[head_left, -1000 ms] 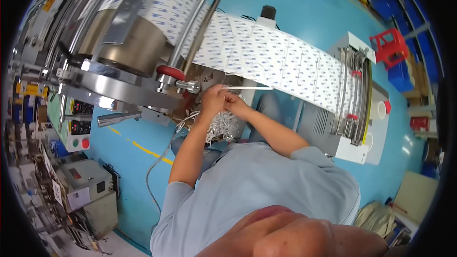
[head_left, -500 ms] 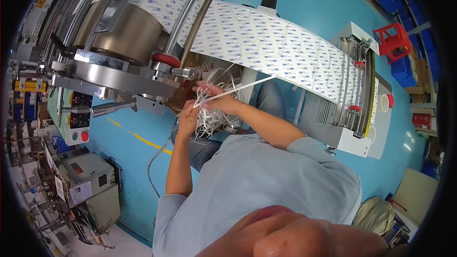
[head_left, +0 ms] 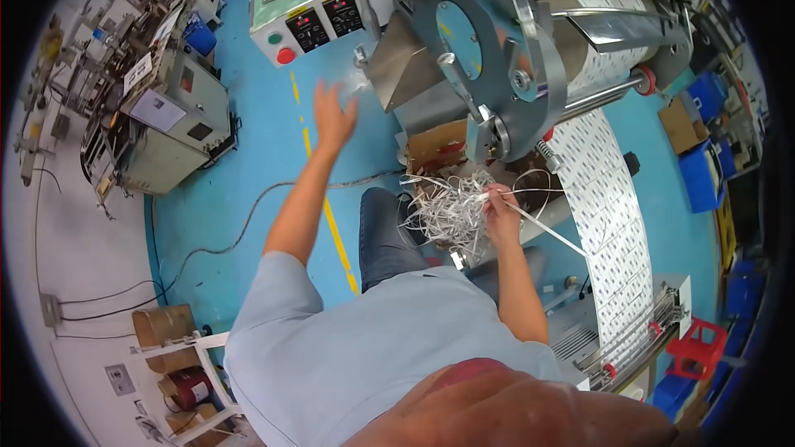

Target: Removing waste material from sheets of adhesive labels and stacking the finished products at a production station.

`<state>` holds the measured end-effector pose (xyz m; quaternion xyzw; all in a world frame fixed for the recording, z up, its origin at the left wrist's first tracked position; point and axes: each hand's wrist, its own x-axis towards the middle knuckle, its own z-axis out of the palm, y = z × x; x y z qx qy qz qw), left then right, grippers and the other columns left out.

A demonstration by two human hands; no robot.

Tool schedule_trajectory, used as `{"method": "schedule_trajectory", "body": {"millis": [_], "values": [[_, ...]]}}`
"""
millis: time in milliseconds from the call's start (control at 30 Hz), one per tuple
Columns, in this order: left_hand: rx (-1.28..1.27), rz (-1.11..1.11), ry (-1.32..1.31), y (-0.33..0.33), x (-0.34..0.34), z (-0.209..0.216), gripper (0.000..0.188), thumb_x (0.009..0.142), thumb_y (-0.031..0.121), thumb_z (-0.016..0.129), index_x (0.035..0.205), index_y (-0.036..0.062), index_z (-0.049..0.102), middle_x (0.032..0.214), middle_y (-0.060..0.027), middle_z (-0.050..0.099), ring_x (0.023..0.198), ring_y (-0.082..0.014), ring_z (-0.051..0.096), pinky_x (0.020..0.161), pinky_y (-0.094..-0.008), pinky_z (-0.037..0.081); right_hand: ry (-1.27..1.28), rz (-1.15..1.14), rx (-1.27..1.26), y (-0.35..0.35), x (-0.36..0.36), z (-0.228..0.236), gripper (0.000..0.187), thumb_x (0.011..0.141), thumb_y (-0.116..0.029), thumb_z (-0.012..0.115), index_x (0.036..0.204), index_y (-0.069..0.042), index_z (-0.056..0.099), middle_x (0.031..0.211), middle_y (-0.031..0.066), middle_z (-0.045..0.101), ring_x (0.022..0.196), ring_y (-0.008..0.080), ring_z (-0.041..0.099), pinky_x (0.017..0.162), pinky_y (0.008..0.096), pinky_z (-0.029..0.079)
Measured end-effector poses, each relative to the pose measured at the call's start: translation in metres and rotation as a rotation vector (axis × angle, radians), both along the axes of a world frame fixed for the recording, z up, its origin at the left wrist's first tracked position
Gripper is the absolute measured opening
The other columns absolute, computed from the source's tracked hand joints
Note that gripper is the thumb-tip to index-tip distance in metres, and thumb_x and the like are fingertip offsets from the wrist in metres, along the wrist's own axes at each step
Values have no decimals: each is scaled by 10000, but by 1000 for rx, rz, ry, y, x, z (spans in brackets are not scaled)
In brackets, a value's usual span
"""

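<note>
My left hand (head_left: 334, 116) is raised over the blue floor with its fingers apart and holds nothing; it is a little blurred. The nearest thing beyond it is a control box (head_left: 263, 48) with a red button (head_left: 286, 55), a green button and two black dial panels. Between the fingers of my right hand (head_left: 500, 207) is a thin white strip (head_left: 548, 229) that runs to the edge of a white web printed with small blue marks (head_left: 609, 232). Beside that hand, a tangled heap of white strips (head_left: 447, 211) fills a cardboard carton (head_left: 435, 142).
A machine with metal rollers and a round-holed side plate (head_left: 454, 21) stands ahead to the right. A dark cable (head_left: 248, 223) crosses the floor on the left. Another grey machine (head_left: 186, 99) stands at far left, a red stool (head_left: 697, 348) at lower right.
The view has turned left. My left hand has let go of the strips and moved away from the carton toward the control box. My right hand still holds a strip by the heap.
</note>
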<state>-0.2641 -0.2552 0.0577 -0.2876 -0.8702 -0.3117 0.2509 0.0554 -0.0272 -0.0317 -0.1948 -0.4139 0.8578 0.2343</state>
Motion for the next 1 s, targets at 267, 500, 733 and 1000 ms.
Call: {"method": "schedule_trajectory", "body": {"millis": [267, 500, 733, 1000], "values": [[-216, 259, 197, -22, -63, 39, 528, 672, 245, 680, 1130, 15, 554, 1359, -317, 290, 1262, -425, 313, 987, -492, 302, -93, -114, 14, -11, 2, 14, 100, 876, -113, 550, 943, -44, 580, 851, 25, 592, 600, 55, 470, 540, 188, 371], [-334, 269, 191, 26, -34, 42, 531, 696, 260, 698, 1124, -21, 559, 1347, -369, 251, 1155, -464, 415, 955, -483, 348, -80, -79, 125, 47, 1, -7, 123, 894, -163, 547, 941, -55, 581, 736, -13, 537, 576, 58, 449, 509, 210, 370], [-441, 279, 353, 45, -41, 13, 521, 759, 386, 635, 1163, 68, 555, 1359, -344, 230, 1046, -472, 492, 878, -491, 406, -134, -70, 165, 64, 19, -2, 160, 894, -161, 517, 977, -34, 570, 815, -18, 578, 624, 42, 476, 573, 191, 409], [-489, 281, 354, 49, -43, 6, 505, 763, 395, 631, 1150, 78, 567, 1366, -345, 228, 1025, -454, 520, 865, -488, 415, -141, -133, 171, 69, 16, -7, 141, 897, -189, 522, 927, -56, 557, 651, -7, 506, 576, 60, 474, 525, 220, 395]]}}
